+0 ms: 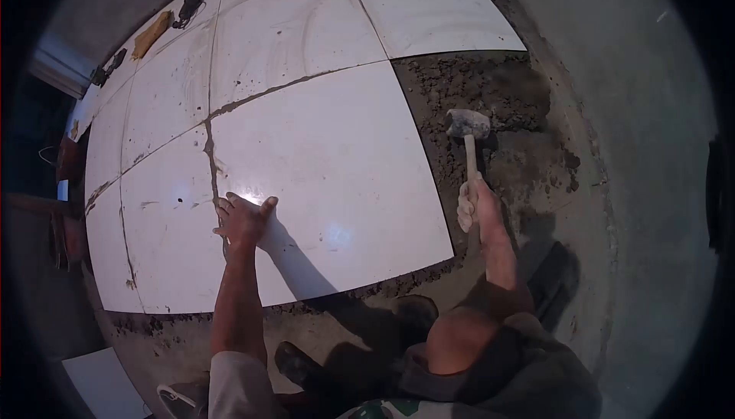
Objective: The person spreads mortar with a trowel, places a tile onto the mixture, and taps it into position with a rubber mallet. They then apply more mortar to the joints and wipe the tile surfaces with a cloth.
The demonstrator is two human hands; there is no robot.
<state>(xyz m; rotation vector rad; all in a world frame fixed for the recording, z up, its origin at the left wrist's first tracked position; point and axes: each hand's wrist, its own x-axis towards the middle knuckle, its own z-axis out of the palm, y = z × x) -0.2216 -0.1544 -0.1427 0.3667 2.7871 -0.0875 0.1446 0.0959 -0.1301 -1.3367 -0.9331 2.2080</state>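
The left hand point(243, 218) lay flat on the big white tile point(329, 181), fingers spread open, right at the edge where a dirty gap ran between tiles. The right hand point(470, 203) was closed tight around the wooden handle of a mallet point(468, 129). The mallet's grey head hung over the bare patch of mortar point(490, 105), just beside the tile's right edge and not touching the tile.

To do this step well, I think the taps should be soft and spread around the tile, not all in one spot (a hard hit near a corner could crack it). The flat hand could feel if the tile sat level with the one next to it.

The floor point(291, 28) was mostly covered with white square tiles, smeared and dusty, with dark lines of mortar in the gaps. To the right was grey wet mortar, then smooth grey concrete point(643, 151). Along the far wall lay some small tools, too small to tell apart. The room was dim, with one bright spot of light shining by the left hand.
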